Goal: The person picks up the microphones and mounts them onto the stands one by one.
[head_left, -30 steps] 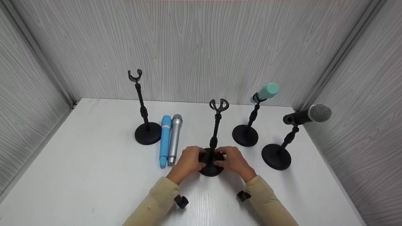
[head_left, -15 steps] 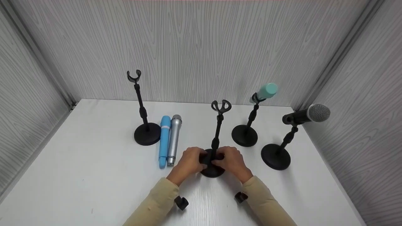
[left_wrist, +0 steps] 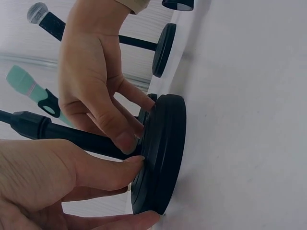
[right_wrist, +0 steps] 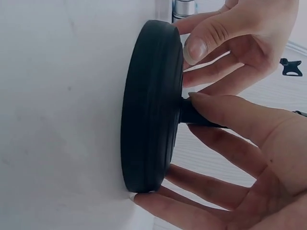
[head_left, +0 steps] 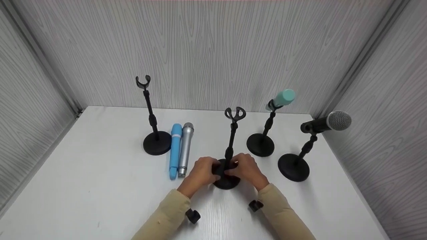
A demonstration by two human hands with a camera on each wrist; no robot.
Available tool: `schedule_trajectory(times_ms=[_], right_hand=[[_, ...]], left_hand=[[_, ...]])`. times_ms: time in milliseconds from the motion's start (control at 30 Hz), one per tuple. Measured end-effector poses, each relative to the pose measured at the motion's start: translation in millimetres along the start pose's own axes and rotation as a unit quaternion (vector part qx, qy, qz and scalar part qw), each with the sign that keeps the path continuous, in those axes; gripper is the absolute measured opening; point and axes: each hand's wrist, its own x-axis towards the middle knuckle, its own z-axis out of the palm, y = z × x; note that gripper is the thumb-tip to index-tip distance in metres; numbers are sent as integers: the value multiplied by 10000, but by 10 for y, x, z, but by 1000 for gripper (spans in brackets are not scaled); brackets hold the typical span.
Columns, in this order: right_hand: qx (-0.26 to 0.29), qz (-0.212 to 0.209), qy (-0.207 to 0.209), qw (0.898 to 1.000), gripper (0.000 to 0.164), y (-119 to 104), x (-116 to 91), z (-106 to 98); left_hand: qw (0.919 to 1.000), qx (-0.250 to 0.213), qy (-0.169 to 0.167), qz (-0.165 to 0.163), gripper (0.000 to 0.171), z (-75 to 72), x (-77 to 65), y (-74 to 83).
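White tabletop [head_left: 100,200], backed by a grey wood-grain panel [head_left: 200,50]. Black microphone stand [head_left: 229,152] stands before you near the centre, pole roughly upright. Your hands grip it: left hand [head_left: 201,170] pinching the base at top and rim, right hand [head_left: 246,168] on the base and foot of the pole. To your left, a silver microphone [head_left: 185,150] and a blue microphone [head_left: 175,150] lie side by side, just beside a second stand [head_left: 157,143]. To your right, a third stand [head_left: 260,145] carries a mint-green microphone [head_left: 284,97]; a fourth stand [head_left: 293,168], a black microphone [head_left: 320,124].
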Motion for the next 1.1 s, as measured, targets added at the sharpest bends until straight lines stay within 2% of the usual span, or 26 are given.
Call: schedule_trajectory(times_ms=[267, 500, 867, 1033, 1100], right_hand=[[-209, -200, 150, 9995, 12, 6, -23, 34], [-262, -187, 8, 9995, 13, -19, -42, 28], [-350, -355, 90, 9987, 13, -10, -11, 37], [-341, -454, 109, 9983, 13, 0, -25, 32], [-358, -465, 89, 9982, 13, -1, -34, 31]], left_hand=[[10000, 13, 15, 22, 37, -8, -10, -2], [9994, 51, 74, 333, 32, -6, 1, -7], [9998, -92, -6, 172, 38, -37, -7, -21], [9999, 20, -133, 25, 49, -132, -19, -7], [9999, 97, -70, -42, 52, -210, -26, -4]])
